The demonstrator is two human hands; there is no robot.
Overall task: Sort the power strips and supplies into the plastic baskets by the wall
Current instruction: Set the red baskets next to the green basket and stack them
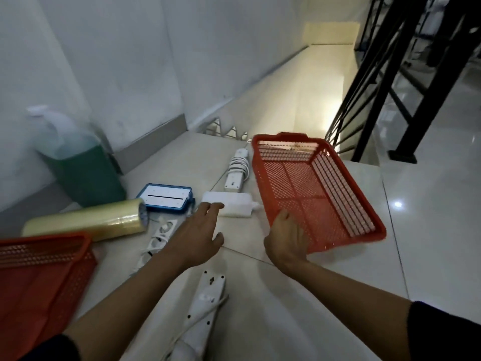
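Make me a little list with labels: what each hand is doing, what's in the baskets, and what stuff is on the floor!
left hand: open, reaching over the floor toward a white block
right hand: grips the near edge of the red basket
red basket: empty, tilted
second red basket: at left, nothing seen inside
floor: tape roll, blue-rimmed box, three white power strips, one with its cord wound round it
by the wall: green jug

Bare forearms (2 dark sleeves)

A pale tiled landing met a white wall with grey skirting; black metal railings bordered a warmly lit descending stairwell.
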